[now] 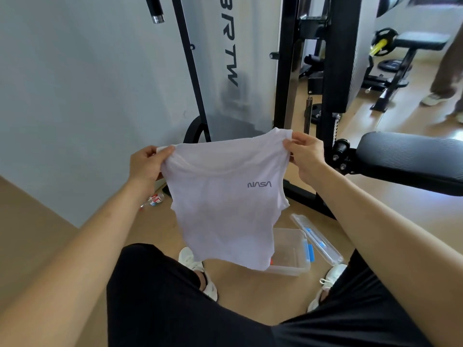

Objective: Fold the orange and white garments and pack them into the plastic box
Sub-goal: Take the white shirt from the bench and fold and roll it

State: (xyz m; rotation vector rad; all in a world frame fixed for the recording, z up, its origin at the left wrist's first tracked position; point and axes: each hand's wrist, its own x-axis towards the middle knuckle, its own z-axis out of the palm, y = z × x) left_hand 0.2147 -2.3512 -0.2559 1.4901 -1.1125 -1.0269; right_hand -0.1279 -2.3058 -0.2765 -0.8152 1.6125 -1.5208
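Head view: left hand (146,162) and right hand (304,152) pinch the white shirt (220,201) aloft; unsupported, it may fold crooked or miss the box (293,256).

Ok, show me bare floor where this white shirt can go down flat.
Bare floor lies between the shoes, this side of the plastic box, and along the wall left of the bottle. Crowded right of the box: lid and machine base.

Gym rack (333,58), padded bench (411,156) (black), crushed bottle (154,199)
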